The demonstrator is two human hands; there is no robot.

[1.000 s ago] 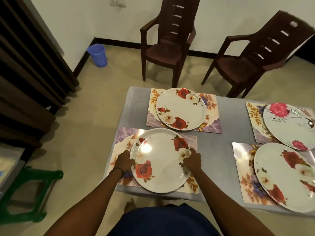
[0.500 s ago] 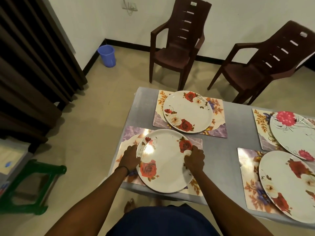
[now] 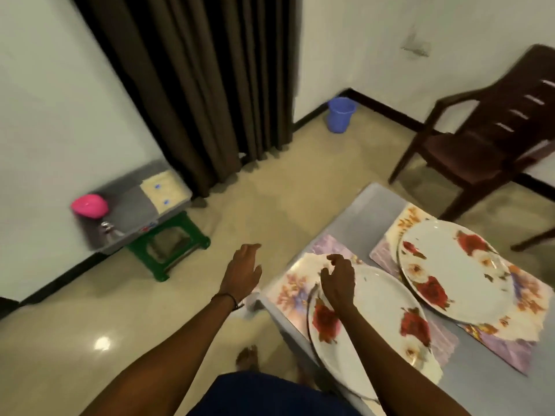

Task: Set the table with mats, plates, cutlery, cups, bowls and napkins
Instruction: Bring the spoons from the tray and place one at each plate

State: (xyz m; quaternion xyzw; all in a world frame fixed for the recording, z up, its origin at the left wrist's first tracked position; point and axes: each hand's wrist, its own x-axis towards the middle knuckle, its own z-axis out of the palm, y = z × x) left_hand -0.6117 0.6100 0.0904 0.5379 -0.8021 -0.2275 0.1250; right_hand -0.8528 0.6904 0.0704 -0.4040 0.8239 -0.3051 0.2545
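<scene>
A white plate with red roses (image 3: 381, 310) lies on a floral mat (image 3: 295, 285) at the near left corner of the grey table (image 3: 357, 214). Behind it a second rose plate (image 3: 450, 265) rests on its own mat (image 3: 522, 298). My right hand (image 3: 338, 280) hovers open above the near plate's left rim, holding nothing. My left hand (image 3: 241, 271) is off the table's left side, over the floor, fingers spread and empty.
A low grey side table (image 3: 129, 211) on a green stool (image 3: 168, 247) stands at the left wall, bearing a pink bowl (image 3: 89, 205), a pale cloth stack (image 3: 163, 190) and a metal item. Dark curtains, a blue bucket (image 3: 341, 114) and a brown chair (image 3: 486, 148) stand beyond.
Both hands have let go of the near plate, which stays on its mat. My left hand swung out leftward over the floor, and my view turned left toward the side table.
</scene>
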